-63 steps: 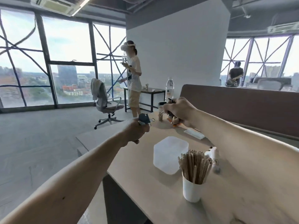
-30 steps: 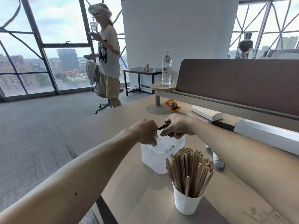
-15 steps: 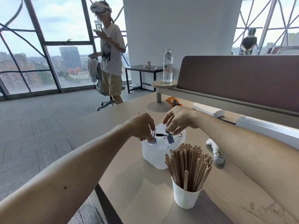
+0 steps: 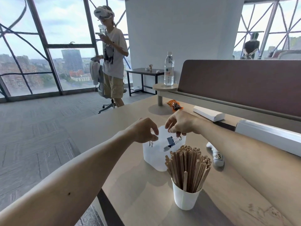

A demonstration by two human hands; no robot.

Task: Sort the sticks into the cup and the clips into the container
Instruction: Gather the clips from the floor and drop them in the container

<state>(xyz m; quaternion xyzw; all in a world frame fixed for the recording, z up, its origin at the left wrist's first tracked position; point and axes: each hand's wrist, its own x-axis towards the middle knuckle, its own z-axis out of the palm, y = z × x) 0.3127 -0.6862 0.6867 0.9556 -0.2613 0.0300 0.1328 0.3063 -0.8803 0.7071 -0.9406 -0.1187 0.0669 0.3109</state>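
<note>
A translucent white container (image 4: 154, 160) stands on the table, just behind a white paper cup (image 4: 184, 199) packed with wooden sticks (image 4: 187, 165). Both my hands hover over the container's open top. My right hand (image 4: 180, 123) pinches the wire handle of a blue binder clip (image 4: 171, 141), which hangs tilted inside the rim. A second, paler clip (image 4: 167, 147) shows just below it in the container. My left hand (image 4: 145, 130) has curled fingers pinching a small clip (image 4: 151, 143) that dangles at the container's left wall.
A white labelled object (image 4: 217, 158) lies right of the container. An orange snack packet (image 4: 174, 105), a white box (image 4: 208, 113) and a water bottle (image 4: 169, 69) on a round shelf sit further back by the brown partition (image 4: 236, 82). A person (image 4: 112, 62) stands beyond the table's left edge.
Both hands came back from the far end of the table carrying clips and now hold them over the container. Some clips seen under the hands half a second ago are gone from there.
</note>
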